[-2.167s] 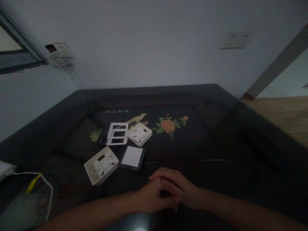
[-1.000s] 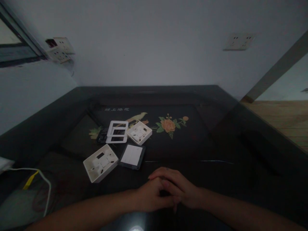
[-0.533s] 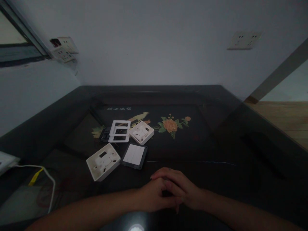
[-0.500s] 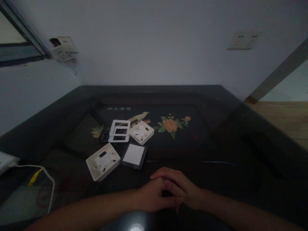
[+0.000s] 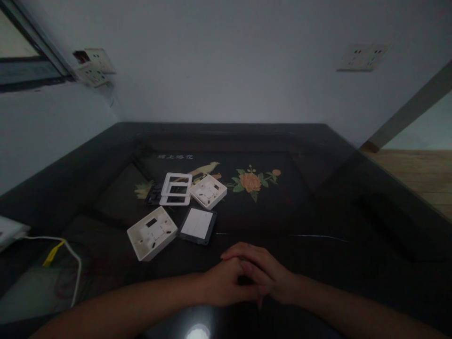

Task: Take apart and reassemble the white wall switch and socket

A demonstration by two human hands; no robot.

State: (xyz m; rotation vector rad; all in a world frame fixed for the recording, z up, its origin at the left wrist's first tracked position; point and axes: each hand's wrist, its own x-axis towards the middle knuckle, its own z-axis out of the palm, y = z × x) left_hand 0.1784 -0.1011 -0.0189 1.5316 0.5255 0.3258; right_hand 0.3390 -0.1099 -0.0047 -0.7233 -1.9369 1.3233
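Observation:
My left hand and my right hand are clasped together above the front of the dark table, fingers interlaced, with no object visible between them. Up and to the left of them lies a dark square plate with a white label. Left of that plate is a larger white open box. Behind the plate a smaller white open box rests beside white rectangular frames. Those frames partly cover a black part.
Dark glossy table with a printed bird and flower. At the left edge sit a white device and its white cable with a yellow tag. Wall sockets are mounted at the right, others at the left.
The view has shifted slightly, so the table items appear a little higher. My hands stay clasped in nearly the same place.

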